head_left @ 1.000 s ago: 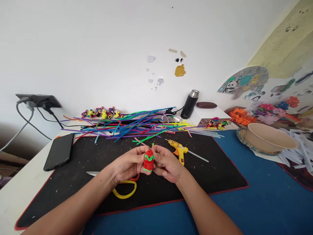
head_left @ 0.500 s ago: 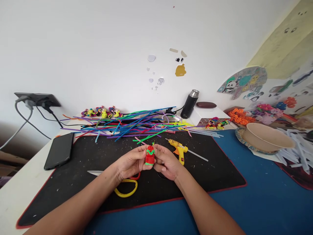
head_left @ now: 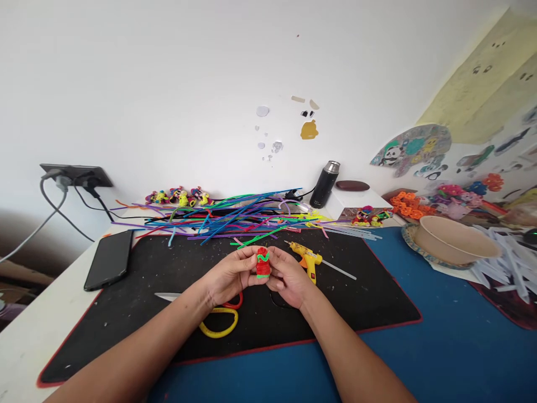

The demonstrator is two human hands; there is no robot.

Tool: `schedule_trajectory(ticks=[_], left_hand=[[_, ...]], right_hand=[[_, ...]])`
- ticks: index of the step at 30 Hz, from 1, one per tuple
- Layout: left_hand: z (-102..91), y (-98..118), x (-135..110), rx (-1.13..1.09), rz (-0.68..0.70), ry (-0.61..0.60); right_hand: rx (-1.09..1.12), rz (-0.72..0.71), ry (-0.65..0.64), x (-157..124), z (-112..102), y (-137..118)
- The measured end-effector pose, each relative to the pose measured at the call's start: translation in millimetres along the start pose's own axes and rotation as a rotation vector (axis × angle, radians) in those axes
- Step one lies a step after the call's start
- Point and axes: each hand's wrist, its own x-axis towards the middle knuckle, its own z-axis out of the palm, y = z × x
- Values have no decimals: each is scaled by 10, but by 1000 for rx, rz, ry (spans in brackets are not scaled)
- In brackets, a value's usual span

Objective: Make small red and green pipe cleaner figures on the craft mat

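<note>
Over the black mat (head_left: 126,313), my left hand (head_left: 229,275) and my right hand (head_left: 288,279) together pinch a small red pipe-cleaner figure (head_left: 263,264) with a green zigzag trim. Fingers of both hands are closed round its sides. Yellow-and-red scissors (head_left: 218,322) lie on the mat just under my left wrist. A yellow glue gun (head_left: 308,257) rests to the right of my right hand, its glue stick poking out toward the right.
A heap of coloured pipe cleaners (head_left: 235,215) stretches along the mat's far edge. A black phone (head_left: 109,259) lies at the left, a dark flask (head_left: 324,183) stands at the back. A beige bowl (head_left: 455,240) and white paper strips (head_left: 509,263) sit on the right.
Both hands with the red figure have drifted slightly away from me and a little right. The view has tilted down a bit, and the figure has turned slightly between the fingers.
</note>
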Motion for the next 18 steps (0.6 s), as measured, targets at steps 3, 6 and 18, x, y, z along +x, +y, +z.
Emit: schedule_trajectory(ticks=[3,6,18], left_hand=[[41,19,3,52,36,40],[80,34,4,101,69,84],[20,4,53,101,119,110]], right_hand=[[-14,-41,36,11,-15,12],[-31,-77,82,27,-16,21],[-108,-175,168,-2,92,13]])
